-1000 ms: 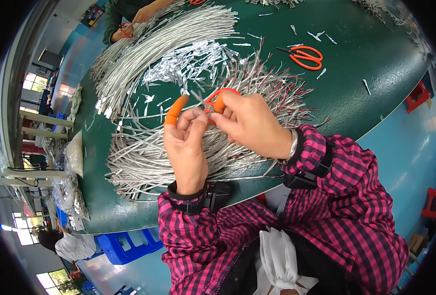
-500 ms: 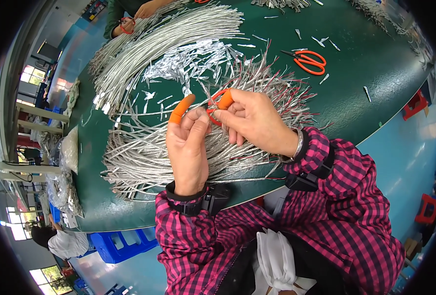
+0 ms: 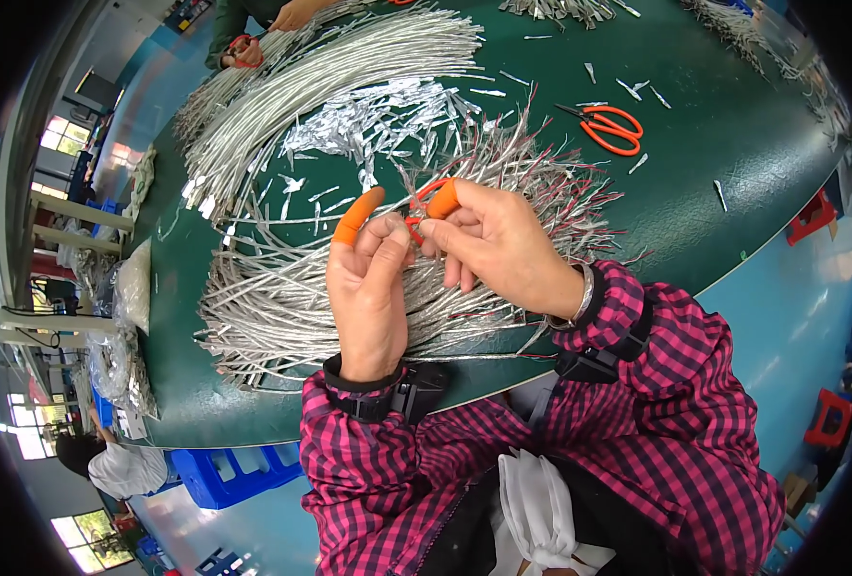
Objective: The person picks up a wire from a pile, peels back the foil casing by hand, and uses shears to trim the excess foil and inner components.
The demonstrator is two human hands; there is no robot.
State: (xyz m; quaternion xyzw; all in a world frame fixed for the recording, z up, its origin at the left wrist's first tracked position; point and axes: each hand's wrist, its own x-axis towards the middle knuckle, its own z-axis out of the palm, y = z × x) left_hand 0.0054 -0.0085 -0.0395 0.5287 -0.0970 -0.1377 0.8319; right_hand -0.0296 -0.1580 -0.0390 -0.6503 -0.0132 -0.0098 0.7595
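Note:
Both my hands meet over a bundle of silver shielded cables lying on the green table. My left hand is closed, thumb and fingers pinching what looks like the end of a thin silver cable, mostly hidden by the fingertips. An orange finger cot covers its index finger. My right hand, also with an orange cot, is closed round red-handled scissors; only parts of the handles show, and the blades are hidden. Beyond the hands, frayed cable ends spread out with red and grey strands.
Another pair of orange-handled scissors lies at the right. Silver foil scraps are heaped beyond my hands, beside a long cable bundle. At the far left edge, a co-worker's hand holds a red-handled tool. A blue stool stands below the table.
My hands stay together in nearly the same place, with only a slight shift of the fingers. The view has moved slightly.

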